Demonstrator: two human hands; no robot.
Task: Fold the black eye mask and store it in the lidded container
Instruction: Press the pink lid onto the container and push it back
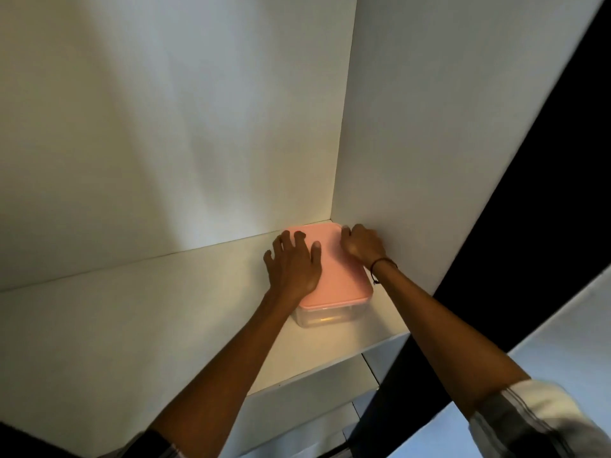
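A clear plastic container [325, 317] with a pink lid [334, 269] sits on a white shelf, pushed into the back right corner. The lid is on. My left hand [294, 264] lies flat on the lid's left side with fingers spread. At the lid's far right edge, my right hand [362, 244] rests with fingers curled, close to the side wall. The black eye mask is not visible; the container's clear wall shows only a pale glare.
The white shelf board [165, 309] stretches left of the container. A white back wall [165, 127] and white right side panel [446, 143] close the corner. Past the panel's front edge is a dark gap [529, 193]. Lower shelf edges show below.
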